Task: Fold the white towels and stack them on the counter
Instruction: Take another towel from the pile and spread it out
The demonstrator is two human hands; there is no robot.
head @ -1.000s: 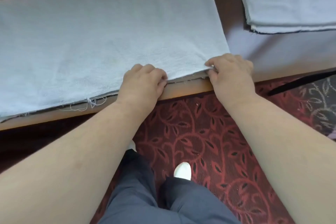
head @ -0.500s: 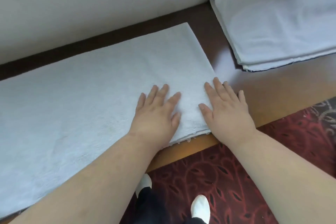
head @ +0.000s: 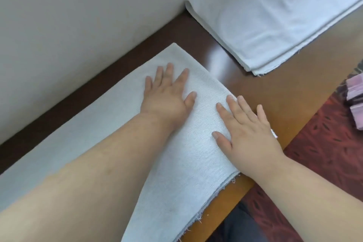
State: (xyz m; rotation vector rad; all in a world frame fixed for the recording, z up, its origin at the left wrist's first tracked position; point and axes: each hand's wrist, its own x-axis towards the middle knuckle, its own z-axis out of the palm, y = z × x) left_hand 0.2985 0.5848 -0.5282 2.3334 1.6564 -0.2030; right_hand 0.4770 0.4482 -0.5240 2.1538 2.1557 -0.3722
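Pressed both palms flat, fingers spread: left hand (head: 167, 94) mid-cloth, right hand (head: 247, 135) over the end of the folded towel (head: 196, 153) along the counter (head: 275, 94) front edge. Stack (head: 275, 15) lay toward the back right corner. Possibly uneven layers; sliding palms might skew them.

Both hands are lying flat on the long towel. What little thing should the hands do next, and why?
Probably pinch the towel's right end and fold it over to the left. The left hand and right hand lie flat and open on it, so it looks smoothed. Yet it stretches long across the counter, longer than the folded stack beside it.
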